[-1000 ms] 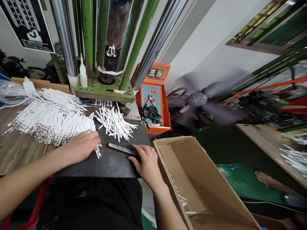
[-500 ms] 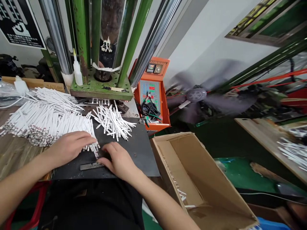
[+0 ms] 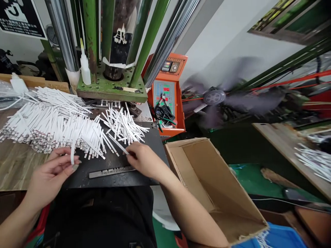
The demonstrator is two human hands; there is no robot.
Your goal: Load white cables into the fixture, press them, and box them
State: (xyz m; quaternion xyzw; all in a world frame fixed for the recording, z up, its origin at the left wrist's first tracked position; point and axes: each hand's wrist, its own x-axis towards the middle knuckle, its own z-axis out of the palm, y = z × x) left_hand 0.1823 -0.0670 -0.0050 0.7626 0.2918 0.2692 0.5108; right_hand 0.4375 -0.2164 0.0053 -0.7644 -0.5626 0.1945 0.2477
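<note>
Two hands grip one white strip each: the left hand's (image 3: 49, 179) fingers (image 3: 64, 167) pinch a strip (image 3: 72, 153) upright, the right hand (image 3: 144, 161) another strip (image 3: 117, 144) over a black plate (image 3: 152, 146), past one slotted metal bar (image 3: 111, 172); beyond lie two strip heaps (image 3: 46, 127).

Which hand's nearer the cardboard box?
Right. The right hand is just left of the cardboard box in view; the left hand is much farther left.

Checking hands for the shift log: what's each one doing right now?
Left hand: holding a white strip.
Right hand: pinching a second white strip.
</note>
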